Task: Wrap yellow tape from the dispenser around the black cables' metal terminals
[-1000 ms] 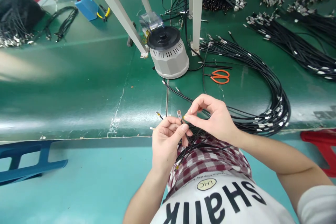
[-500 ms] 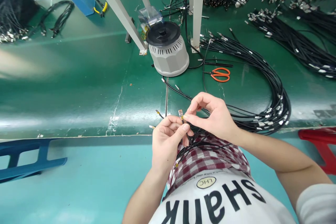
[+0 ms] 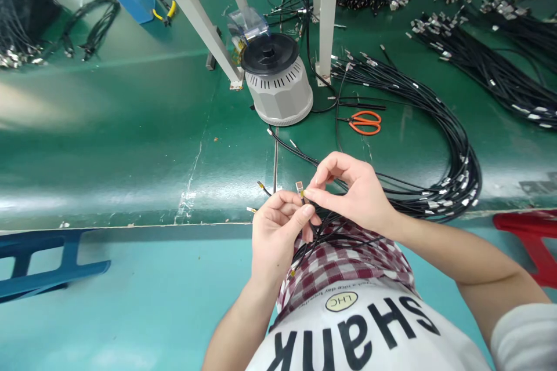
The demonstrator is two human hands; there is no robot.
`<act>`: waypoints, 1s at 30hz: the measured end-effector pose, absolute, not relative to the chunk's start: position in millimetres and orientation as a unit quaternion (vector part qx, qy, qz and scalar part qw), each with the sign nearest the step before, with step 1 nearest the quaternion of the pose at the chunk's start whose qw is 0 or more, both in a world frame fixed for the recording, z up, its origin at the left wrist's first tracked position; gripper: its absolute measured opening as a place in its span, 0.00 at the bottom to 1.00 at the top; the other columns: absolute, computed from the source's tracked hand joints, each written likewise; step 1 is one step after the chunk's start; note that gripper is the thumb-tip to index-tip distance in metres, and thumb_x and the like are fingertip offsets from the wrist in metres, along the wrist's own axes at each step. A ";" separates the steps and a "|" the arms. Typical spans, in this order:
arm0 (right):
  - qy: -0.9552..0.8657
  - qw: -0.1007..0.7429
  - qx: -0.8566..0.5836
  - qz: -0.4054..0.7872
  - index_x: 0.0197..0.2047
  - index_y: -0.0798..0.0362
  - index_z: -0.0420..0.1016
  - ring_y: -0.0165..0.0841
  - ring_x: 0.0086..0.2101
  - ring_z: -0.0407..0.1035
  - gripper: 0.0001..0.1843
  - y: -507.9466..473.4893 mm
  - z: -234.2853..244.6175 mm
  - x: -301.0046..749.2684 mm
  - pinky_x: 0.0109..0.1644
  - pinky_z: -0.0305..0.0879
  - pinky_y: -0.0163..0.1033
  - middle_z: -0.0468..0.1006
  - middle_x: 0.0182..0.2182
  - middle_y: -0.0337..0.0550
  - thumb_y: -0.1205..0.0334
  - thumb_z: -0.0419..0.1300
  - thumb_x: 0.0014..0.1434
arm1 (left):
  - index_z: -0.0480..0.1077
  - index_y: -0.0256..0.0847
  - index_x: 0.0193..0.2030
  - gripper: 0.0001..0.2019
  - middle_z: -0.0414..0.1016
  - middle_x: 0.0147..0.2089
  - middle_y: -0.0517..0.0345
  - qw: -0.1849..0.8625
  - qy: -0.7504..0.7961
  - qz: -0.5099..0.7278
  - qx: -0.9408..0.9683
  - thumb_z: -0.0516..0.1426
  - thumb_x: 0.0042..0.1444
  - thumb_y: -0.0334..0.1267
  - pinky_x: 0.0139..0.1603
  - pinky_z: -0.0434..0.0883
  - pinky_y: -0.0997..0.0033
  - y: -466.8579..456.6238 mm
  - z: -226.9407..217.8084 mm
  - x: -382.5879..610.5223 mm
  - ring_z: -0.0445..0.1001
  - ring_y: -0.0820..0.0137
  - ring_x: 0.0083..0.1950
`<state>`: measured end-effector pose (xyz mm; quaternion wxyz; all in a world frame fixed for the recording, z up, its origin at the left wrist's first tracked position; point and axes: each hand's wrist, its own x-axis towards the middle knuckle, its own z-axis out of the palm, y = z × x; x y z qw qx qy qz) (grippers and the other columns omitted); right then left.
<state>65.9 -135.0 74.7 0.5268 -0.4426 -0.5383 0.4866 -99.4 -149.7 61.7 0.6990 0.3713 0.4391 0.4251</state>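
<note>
Between the thumb and fingers of my left hand (image 3: 278, 229) is a black cable, held just below its end. That end carries a flat metal plug (image 3: 299, 185), pointing away from me, with a narrow band of yellow tape (image 3: 301, 193) behind it. My right hand (image 3: 354, 191) is closed in a pinch at the tape, its thumb tip against it and the index finger curled above. Other black cables (image 3: 335, 237) lie across my lap under both hands. Two taped cable ends (image 3: 261, 185) stick out beyond my left hand at the bench edge.
A grey round tape dispenser (image 3: 281, 93) with a black top stands ahead on the green bench (image 3: 130, 145). Orange-handled scissors (image 3: 365, 123) lie right of it. A large cable bundle (image 3: 452, 145) curves along the right. White metal posts (image 3: 328, 17) rise behind. Blue (image 3: 65, 261) and red stools (image 3: 531, 243) flank me.
Both hands keep the same grip on the plug end and its tape. The view has shifted very slightly; nothing else has visibly moved.
</note>
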 end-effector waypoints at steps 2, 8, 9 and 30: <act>-0.539 0.526 -0.445 0.485 0.34 0.53 0.70 0.27 0.32 0.71 0.11 -134.8 75.0 66.1 0.41 0.69 0.36 0.75 0.31 0.35 0.70 0.69 0.53 | 0.68 0.38 0.35 0.10 0.79 0.25 0.58 0.699 0.440 0.424 0.372 0.66 0.56 0.35 0.19 0.66 0.80 -149.9 62.1 -99.4 0.69 0.77 0.18; -0.534 0.523 -0.449 0.490 0.33 0.54 0.70 0.27 0.32 0.72 0.13 -134.0 77.7 66.9 0.40 0.69 0.36 0.75 0.31 0.35 0.72 0.70 0.50 | 0.68 0.39 0.37 0.10 0.78 0.25 0.59 0.692 0.439 0.425 0.384 0.66 0.56 0.35 0.19 0.67 0.80 -151.5 61.2 -99.4 0.70 0.76 0.19; -0.533 0.522 -0.450 0.490 0.33 0.54 0.70 0.27 0.32 0.72 0.13 -134.1 78.0 67.0 0.40 0.69 0.36 0.75 0.30 0.35 0.72 0.71 0.49 | 0.68 0.39 0.37 0.10 0.78 0.25 0.59 0.688 0.439 0.427 0.390 0.66 0.57 0.35 0.19 0.67 0.79 -152.0 61.2 -99.4 0.70 0.76 0.19; -0.535 0.504 -0.450 0.507 0.34 0.53 0.71 0.28 0.33 0.73 0.13 -134.2 81.1 66.5 0.42 0.70 0.37 0.77 0.31 0.36 0.66 0.71 0.51 | 0.68 0.39 0.37 0.09 0.76 0.24 0.61 0.696 0.433 0.418 0.391 0.65 0.57 0.37 0.19 0.61 0.81 -149.2 60.2 -102.5 0.64 0.79 0.19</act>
